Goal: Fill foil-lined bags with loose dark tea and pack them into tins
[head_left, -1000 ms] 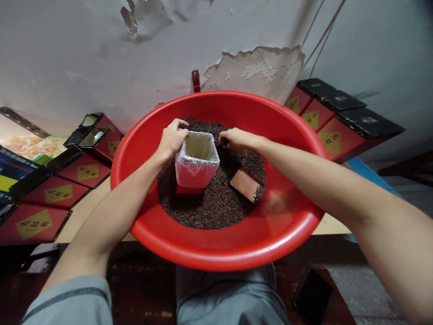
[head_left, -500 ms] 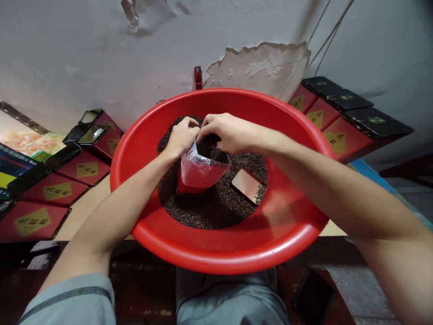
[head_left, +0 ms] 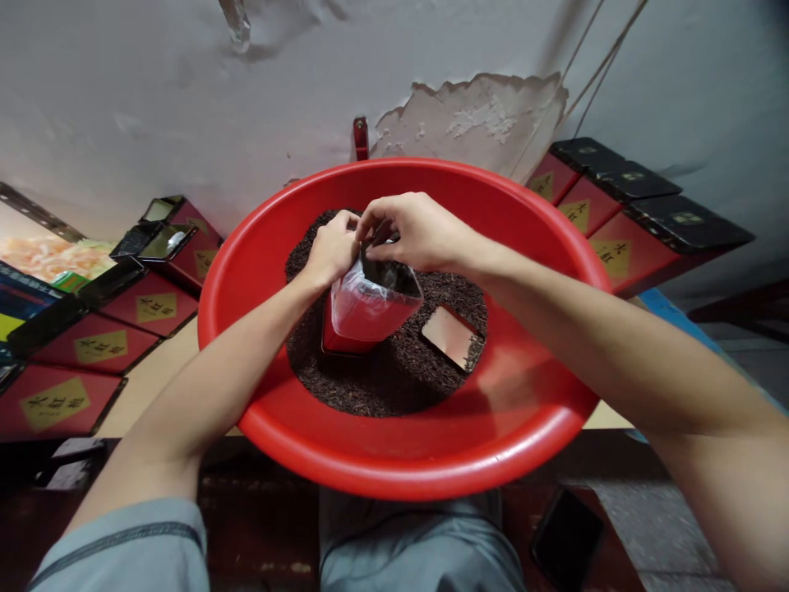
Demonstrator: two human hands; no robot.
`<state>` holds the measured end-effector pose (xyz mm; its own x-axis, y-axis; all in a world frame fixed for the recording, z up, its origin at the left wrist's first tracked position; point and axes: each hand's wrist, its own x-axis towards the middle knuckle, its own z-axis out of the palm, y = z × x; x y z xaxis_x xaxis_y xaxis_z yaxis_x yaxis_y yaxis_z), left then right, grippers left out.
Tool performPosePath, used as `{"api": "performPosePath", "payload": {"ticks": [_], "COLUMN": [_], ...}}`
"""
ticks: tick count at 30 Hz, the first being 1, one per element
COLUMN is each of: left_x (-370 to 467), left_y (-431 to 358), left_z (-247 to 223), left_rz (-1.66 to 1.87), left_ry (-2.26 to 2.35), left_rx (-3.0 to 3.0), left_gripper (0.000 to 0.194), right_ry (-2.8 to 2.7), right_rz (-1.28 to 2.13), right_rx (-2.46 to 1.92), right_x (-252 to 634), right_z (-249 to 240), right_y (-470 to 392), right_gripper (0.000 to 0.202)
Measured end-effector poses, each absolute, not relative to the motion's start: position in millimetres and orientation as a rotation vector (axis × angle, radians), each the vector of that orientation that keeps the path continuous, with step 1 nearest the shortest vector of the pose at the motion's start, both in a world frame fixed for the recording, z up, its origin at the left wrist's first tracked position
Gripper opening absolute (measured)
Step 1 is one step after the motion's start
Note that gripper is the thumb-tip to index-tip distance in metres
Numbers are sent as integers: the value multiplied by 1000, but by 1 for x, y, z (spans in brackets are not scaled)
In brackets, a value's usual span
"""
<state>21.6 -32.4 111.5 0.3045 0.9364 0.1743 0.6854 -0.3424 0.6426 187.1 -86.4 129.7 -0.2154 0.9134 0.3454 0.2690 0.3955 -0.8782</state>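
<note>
Standing in the loose tea leaves (head_left: 382,378) of a red plastic basin (head_left: 523,427), a red tin (head_left: 345,333) lined with a clear plastic bag (head_left: 370,306) is tilted toward the right. The bag's rim is pinched by the left hand (head_left: 329,251). The right hand (head_left: 416,230) is closed over the opening, fingers bunched. A flat lid (head_left: 449,335) lies just beside the tin.

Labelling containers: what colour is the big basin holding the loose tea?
Red basin, plain, no pattern; head view shows it.
</note>
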Motion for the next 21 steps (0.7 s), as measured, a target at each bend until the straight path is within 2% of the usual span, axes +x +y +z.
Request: {"api": "performPosePath", "payload": {"ticks": [4, 7, 9, 11, 13, 15, 18, 21], "left_x": [21, 20, 18, 14, 11, 8, 6, 6], "left_y": [-32, -29, -26, -24, -23, -23, -24, -25], "left_z": [112, 111, 110, 110, 110, 110, 110, 110], "left_rz": [759, 789, 789, 776, 762, 752, 753, 771], "left_ry": [1434, 1419, 1426, 1439, 1444, 1436, 1426, 1427], "left_rx": [2091, 2090, 2094, 2090, 2091, 2102, 2114, 2117], "left_gripper": [20, 27, 31, 35, 37, 38, 37, 38], "right_ry": [-1536, -1563, -1714, -1884, -1907, -1782, -1670, -1665], "right_rz": [939, 816, 676, 704, 960, 1252, 1414, 1157], "right_rx": [-1019, -1155, -1484, -1955, -2359, -2513, -2464, -2526], "right_x": [190, 210, 232, 253, 266, 268, 250, 226], "right_z": [121, 117, 114, 109, 100, 87, 67, 53], "right_y": [-79, -72, -67, -64, -64, -66, -70, -74], "right_gripper": [20, 16, 28, 54, 85, 109, 114, 104]}}
